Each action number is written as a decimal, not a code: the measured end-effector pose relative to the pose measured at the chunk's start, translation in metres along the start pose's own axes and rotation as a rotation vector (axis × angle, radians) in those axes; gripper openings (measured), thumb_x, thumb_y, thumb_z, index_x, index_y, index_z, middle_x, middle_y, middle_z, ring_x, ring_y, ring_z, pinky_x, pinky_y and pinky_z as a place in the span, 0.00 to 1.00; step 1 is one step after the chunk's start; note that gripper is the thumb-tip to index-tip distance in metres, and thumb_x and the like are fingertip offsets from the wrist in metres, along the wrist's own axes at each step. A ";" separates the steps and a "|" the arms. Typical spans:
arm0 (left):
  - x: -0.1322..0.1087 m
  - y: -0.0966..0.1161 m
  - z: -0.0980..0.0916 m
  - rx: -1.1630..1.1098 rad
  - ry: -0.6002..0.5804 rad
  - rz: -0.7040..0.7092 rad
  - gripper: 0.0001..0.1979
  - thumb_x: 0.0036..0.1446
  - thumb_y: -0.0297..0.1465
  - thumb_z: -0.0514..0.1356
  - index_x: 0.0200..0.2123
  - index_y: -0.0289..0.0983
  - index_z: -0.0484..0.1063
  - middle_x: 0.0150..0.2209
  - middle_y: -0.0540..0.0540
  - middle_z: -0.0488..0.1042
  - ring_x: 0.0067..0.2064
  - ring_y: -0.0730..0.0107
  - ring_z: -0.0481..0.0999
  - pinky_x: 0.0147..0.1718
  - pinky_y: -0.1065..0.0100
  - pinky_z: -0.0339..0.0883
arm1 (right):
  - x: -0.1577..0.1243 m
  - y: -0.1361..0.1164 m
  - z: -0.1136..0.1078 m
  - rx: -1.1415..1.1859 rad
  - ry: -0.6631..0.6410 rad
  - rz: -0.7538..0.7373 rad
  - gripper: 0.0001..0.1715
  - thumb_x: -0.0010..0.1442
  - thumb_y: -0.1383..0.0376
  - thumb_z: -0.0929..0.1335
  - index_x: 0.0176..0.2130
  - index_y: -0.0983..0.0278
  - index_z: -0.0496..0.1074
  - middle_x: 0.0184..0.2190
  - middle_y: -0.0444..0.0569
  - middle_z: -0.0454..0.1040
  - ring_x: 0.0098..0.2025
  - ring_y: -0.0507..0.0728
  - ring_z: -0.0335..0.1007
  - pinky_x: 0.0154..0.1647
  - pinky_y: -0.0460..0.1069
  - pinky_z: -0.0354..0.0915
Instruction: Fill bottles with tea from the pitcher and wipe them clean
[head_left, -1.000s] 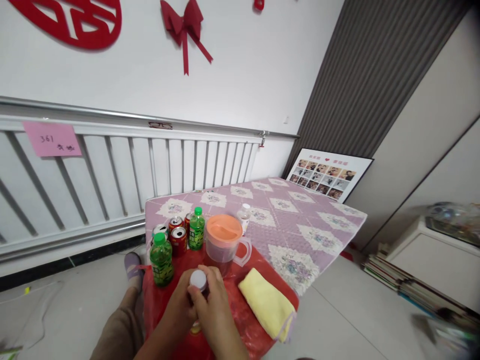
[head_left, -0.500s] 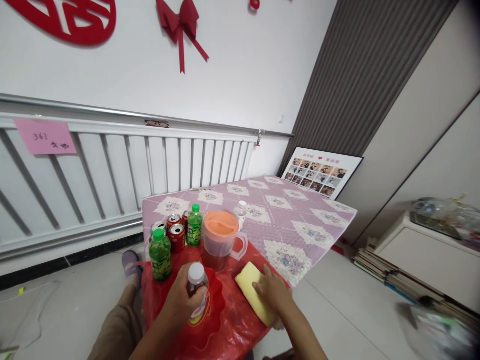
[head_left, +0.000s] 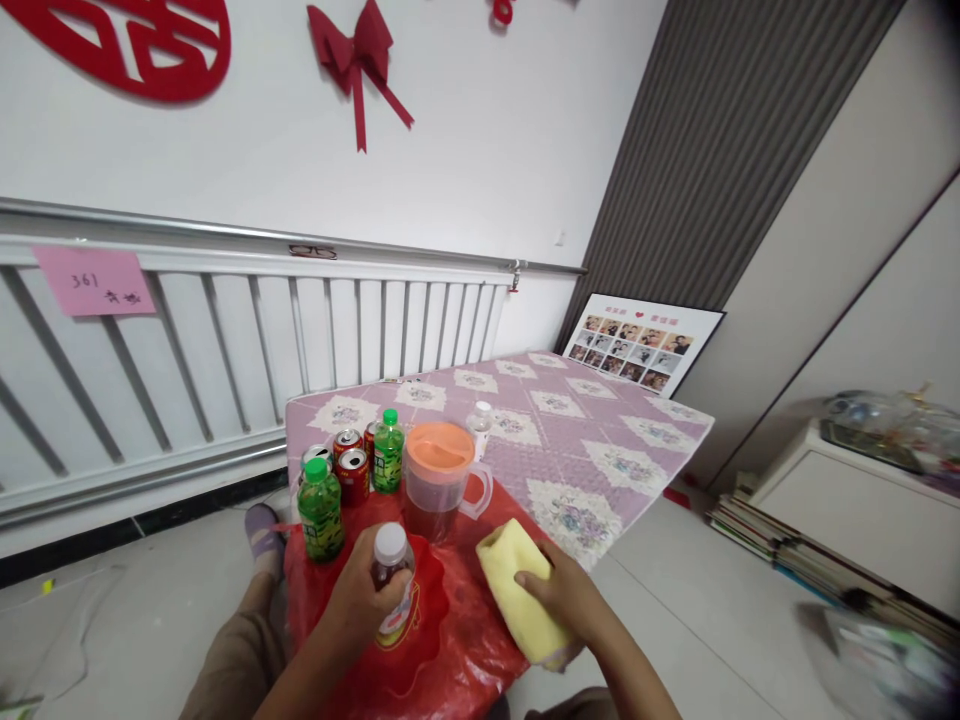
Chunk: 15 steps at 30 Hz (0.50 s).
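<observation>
My left hand [head_left: 367, 590] is wrapped round a white-capped bottle [head_left: 391, 560] with dark reddish contents, held upright over a red scalloped tray [head_left: 427, 640]. In my right hand [head_left: 559, 590] is a folded yellow cloth [head_left: 517, 590], gripped at its right side above the red plastic sheet [head_left: 480, 640]. Behind the bottle stands a clear pitcher [head_left: 435, 495] with an orange lid, some dark liquid in its lower part. Two green-capped bottles, one in front [head_left: 322, 512] and one farther back [head_left: 388, 455], stand left of the pitcher with several drink cans [head_left: 352, 475].
Another white-capped bottle [head_left: 480, 425] stands behind the pitcher on the lilac quilted cover [head_left: 555, 405]. A white radiator [head_left: 255, 340] runs along the wall at the back. To the right, a photo board [head_left: 637, 340] leans by the curtain, and a low white cabinet [head_left: 862, 500] stands near stacked books.
My right hand has lifted the yellow cloth slightly, its near end shifting right. The left hand still holds the bottle in nearly the same spot.
</observation>
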<state>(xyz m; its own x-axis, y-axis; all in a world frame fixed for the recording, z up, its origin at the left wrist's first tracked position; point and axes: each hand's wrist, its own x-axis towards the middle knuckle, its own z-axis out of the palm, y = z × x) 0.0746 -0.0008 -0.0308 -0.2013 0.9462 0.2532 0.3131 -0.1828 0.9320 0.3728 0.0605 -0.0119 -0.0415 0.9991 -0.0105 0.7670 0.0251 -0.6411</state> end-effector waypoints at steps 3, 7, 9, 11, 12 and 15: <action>-0.001 -0.003 0.000 -0.045 0.019 -0.037 0.26 0.45 0.29 0.61 0.51 0.34 0.65 0.46 0.41 0.75 0.47 0.57 0.75 0.52 0.55 0.67 | -0.027 -0.006 -0.004 0.377 -0.045 -0.067 0.30 0.53 0.55 0.69 0.52 0.64 0.68 0.47 0.54 0.78 0.44 0.63 0.76 0.44 0.54 0.71; 0.001 -0.003 0.001 -0.076 -0.004 -0.074 0.29 0.46 0.30 0.61 0.54 0.33 0.63 0.48 0.41 0.74 0.48 0.57 0.75 0.52 0.56 0.67 | -0.062 -0.016 0.010 0.826 -0.081 0.016 0.38 0.50 0.49 0.72 0.55 0.62 0.64 0.47 0.57 0.78 0.43 0.66 0.77 0.40 0.59 0.73; 0.002 -0.002 0.000 -0.087 -0.017 -0.082 0.29 0.46 0.31 0.61 0.53 0.33 0.63 0.49 0.39 0.74 0.50 0.56 0.75 0.53 0.55 0.66 | -0.074 -0.023 0.022 0.929 -0.092 0.054 0.41 0.46 0.47 0.74 0.54 0.61 0.66 0.46 0.57 0.78 0.43 0.68 0.77 0.39 0.60 0.73; -0.001 0.002 -0.005 -0.081 -0.001 -0.085 0.31 0.45 0.31 0.62 0.55 0.34 0.62 0.53 0.38 0.71 0.54 0.54 0.72 0.56 0.53 0.63 | -0.081 -0.029 0.032 0.992 -0.112 0.080 0.43 0.43 0.45 0.75 0.53 0.60 0.66 0.46 0.57 0.78 0.42 0.68 0.77 0.39 0.60 0.73; -0.005 0.004 -0.009 -0.057 0.034 -0.077 0.33 0.45 0.31 0.62 0.56 0.34 0.61 0.56 0.38 0.69 0.56 0.53 0.70 0.58 0.52 0.61 | -0.084 -0.032 0.035 1.011 -0.128 0.085 0.44 0.42 0.44 0.75 0.53 0.60 0.66 0.46 0.57 0.78 0.42 0.68 0.78 0.39 0.60 0.73; -0.030 0.012 -0.022 0.053 0.212 -0.013 0.32 0.46 0.34 0.64 0.56 0.39 0.63 0.60 0.40 0.64 0.62 0.49 0.62 0.61 0.47 0.56 | -0.091 -0.039 0.038 1.030 -0.174 0.067 0.40 0.43 0.46 0.76 0.51 0.60 0.67 0.45 0.56 0.79 0.43 0.68 0.77 0.39 0.59 0.73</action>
<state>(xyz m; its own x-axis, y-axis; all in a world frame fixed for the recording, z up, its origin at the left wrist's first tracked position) 0.0637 -0.0377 -0.0211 -0.3947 0.8700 0.2954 0.3567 -0.1512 0.9219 0.3224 -0.0324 -0.0146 -0.1731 0.9765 -0.1284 -0.1419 -0.1537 -0.9779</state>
